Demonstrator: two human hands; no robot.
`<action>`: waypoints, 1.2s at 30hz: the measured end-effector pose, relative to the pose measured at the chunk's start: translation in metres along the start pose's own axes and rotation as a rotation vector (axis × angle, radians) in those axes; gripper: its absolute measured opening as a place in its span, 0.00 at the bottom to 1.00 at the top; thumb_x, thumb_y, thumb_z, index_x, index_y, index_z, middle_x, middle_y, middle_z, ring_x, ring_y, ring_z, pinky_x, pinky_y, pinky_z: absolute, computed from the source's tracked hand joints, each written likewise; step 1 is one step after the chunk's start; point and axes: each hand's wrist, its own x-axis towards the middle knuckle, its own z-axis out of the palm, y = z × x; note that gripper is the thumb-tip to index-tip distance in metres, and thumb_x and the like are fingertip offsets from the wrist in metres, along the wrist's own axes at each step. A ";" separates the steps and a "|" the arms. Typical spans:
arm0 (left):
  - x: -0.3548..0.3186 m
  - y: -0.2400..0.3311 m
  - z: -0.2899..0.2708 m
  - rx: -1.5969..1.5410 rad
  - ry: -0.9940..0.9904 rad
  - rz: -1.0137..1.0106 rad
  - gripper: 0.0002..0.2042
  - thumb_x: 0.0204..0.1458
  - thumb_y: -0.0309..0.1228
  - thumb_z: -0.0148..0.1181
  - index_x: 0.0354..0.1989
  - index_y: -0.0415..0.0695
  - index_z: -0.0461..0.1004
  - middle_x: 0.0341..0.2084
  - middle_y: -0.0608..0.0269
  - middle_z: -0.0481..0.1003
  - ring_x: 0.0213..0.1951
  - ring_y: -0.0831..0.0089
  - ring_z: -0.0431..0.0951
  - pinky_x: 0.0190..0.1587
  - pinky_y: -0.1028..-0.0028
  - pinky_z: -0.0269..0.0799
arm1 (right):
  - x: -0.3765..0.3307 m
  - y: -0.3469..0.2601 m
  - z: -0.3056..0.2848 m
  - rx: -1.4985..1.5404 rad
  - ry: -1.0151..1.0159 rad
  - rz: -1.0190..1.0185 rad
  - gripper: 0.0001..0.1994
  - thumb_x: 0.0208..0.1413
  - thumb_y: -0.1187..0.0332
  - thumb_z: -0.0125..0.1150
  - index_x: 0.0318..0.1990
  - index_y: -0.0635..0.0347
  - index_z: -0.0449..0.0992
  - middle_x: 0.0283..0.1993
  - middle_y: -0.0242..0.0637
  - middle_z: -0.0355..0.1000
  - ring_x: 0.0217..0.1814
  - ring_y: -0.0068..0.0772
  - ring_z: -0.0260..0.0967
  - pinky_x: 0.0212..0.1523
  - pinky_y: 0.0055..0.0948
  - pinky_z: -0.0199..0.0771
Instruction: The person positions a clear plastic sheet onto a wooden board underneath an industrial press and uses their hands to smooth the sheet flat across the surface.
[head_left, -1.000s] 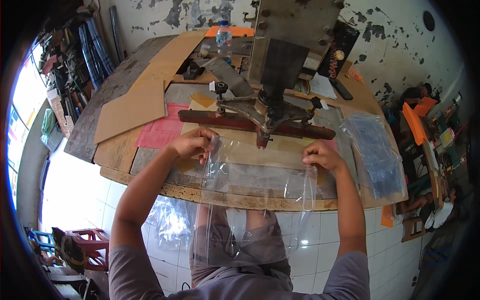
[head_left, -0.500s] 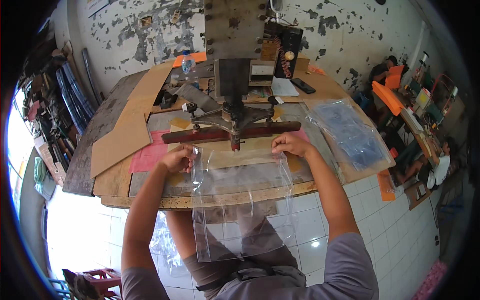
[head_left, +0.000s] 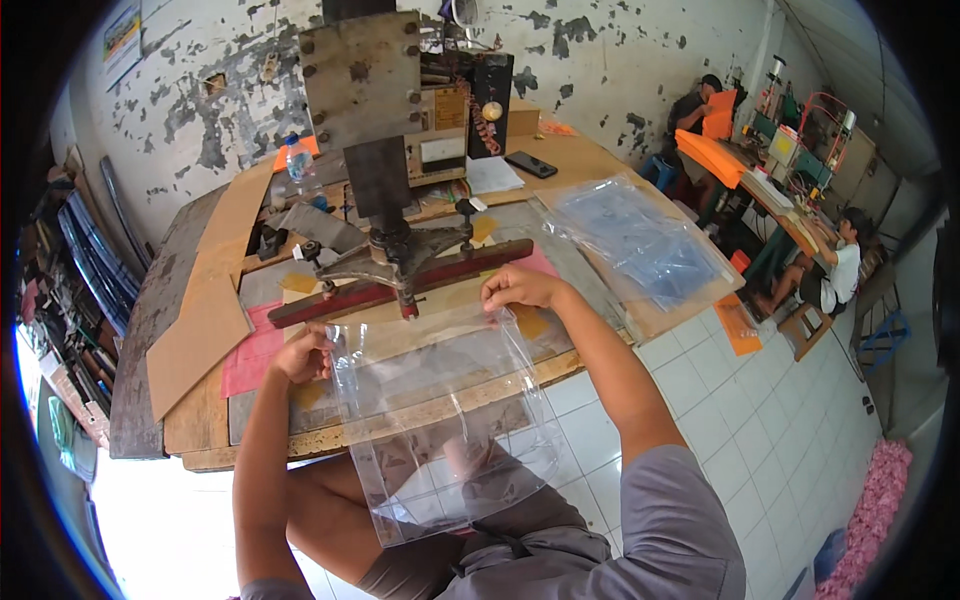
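Observation:
A clear plastic bag (head_left: pixel 440 420) hangs between my hands, its top edge near the press and its lower part over my lap. My left hand (head_left: pixel 306 353) pinches its upper left corner. At its upper right corner my right hand (head_left: pixel 518 288) grips with thumb and fingers. Just beyond the bag's top edge is the long dark-red bar (head_left: pixel 460 268) of a heavy metal press (head_left: pixel 390 230). Under the bar lie a tan sheet and a pink sheet (head_left: pixel 252 350) on the worktable.
A stack of clear plastic pieces (head_left: pixel 640 235) lies on a board at the right. A phone (head_left: pixel 531 164), a water bottle (head_left: pixel 298 158) and brown cardboard (head_left: pixel 200 335) are on the table. Two people sit at a bench (head_left: pixel 770 205) with orange sheets, far right.
The whole view has turned, so the press and table appear tilted and farther left. Both hands keep their hold on the bag's corners.

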 end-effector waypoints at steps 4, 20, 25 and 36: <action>0.001 -0.003 0.007 -0.044 0.050 -0.011 0.06 0.49 0.33 0.59 0.27 0.45 0.74 0.15 0.66 0.71 0.15 0.72 0.73 0.17 0.73 0.67 | -0.005 0.004 0.000 0.004 -0.017 -0.002 0.08 0.57 0.67 0.66 0.34 0.64 0.80 0.33 0.29 0.78 0.35 0.17 0.71 0.40 0.21 0.69; 0.002 -0.008 -0.006 0.059 -0.073 0.036 0.09 0.45 0.33 0.61 0.20 0.43 0.70 0.14 0.63 0.72 0.15 0.74 0.73 0.15 0.73 0.71 | -0.005 -0.002 0.007 0.081 -0.110 -0.018 0.07 0.57 0.67 0.66 0.34 0.62 0.81 0.28 0.26 0.75 0.27 0.16 0.69 0.31 0.20 0.69; 0.009 0.039 0.028 0.549 -0.253 -0.077 0.14 0.52 0.37 0.63 0.26 0.36 0.78 0.19 0.58 0.79 0.21 0.72 0.78 0.31 0.73 0.74 | 0.006 -0.005 0.001 0.069 -0.179 0.082 0.06 0.57 0.68 0.67 0.35 0.61 0.80 0.27 0.25 0.74 0.28 0.15 0.68 0.30 0.20 0.68; 0.014 0.056 0.026 0.649 -0.240 -0.346 0.10 0.53 0.32 0.69 0.30 0.36 0.80 0.22 0.65 0.80 0.24 0.76 0.82 0.27 0.78 0.75 | 0.012 -0.004 -0.004 0.057 -0.236 0.064 0.06 0.58 0.70 0.67 0.34 0.63 0.78 0.29 0.26 0.76 0.28 0.16 0.69 0.30 0.21 0.68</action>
